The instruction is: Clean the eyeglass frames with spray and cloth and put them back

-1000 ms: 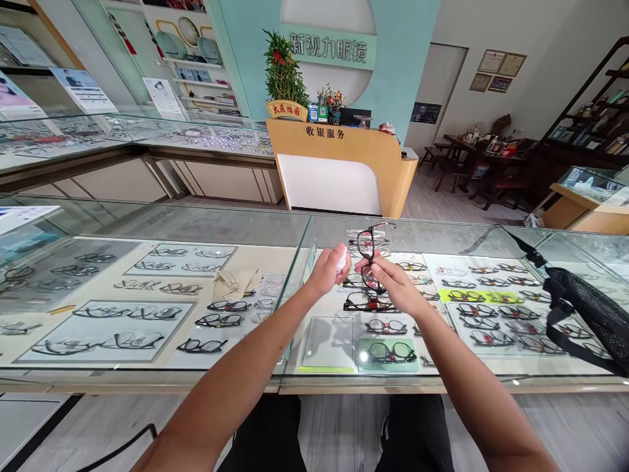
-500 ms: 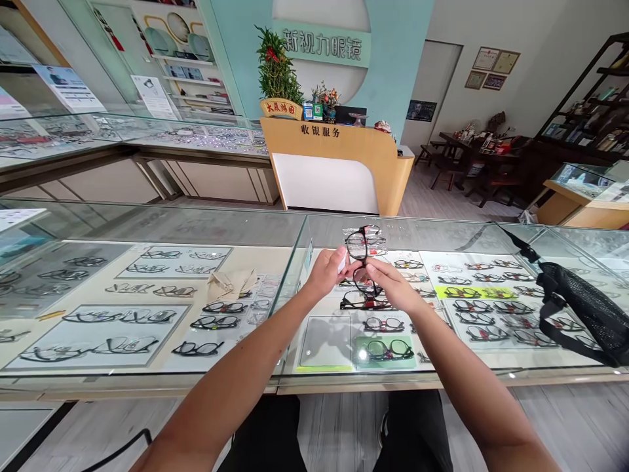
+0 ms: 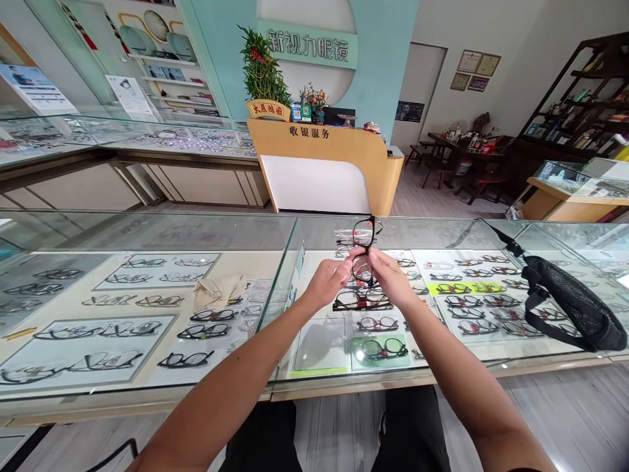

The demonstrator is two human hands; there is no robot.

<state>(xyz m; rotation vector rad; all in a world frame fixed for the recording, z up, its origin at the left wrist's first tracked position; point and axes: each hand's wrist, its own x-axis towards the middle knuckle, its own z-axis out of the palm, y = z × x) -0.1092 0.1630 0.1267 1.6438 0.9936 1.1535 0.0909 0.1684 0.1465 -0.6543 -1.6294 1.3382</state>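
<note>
Black-framed eyeglasses (image 3: 364, 232) are held upright on end above the glass counter, one lens over the other. My right hand (image 3: 392, 274) pinches them near the bridge and the lower lens. Closed at the lower lens, my left hand (image 3: 328, 280) has its thumb and fingers against the frame; whether a cloth is between them is hidden. Below, under the glass, lie dark glasses (image 3: 361, 300), red-tinted glasses (image 3: 377, 324) and a pair on a green card (image 3: 384, 349).
The glass display counter (image 3: 196, 392) spans the front, with rows of glasses inside. A crumpled beige cloth (image 3: 219, 292) lies left of my hands. A black mesh bag (image 3: 570, 298) with a strap rests at the right. Beyond stands a wooden cashier desk (image 3: 383, 174).
The glasses have risen slightly and turned. My left hand has shifted from beside the upper lens down to the lower lens, and the white bit at its fingertips no longer shows. The view has swung slightly right.
</note>
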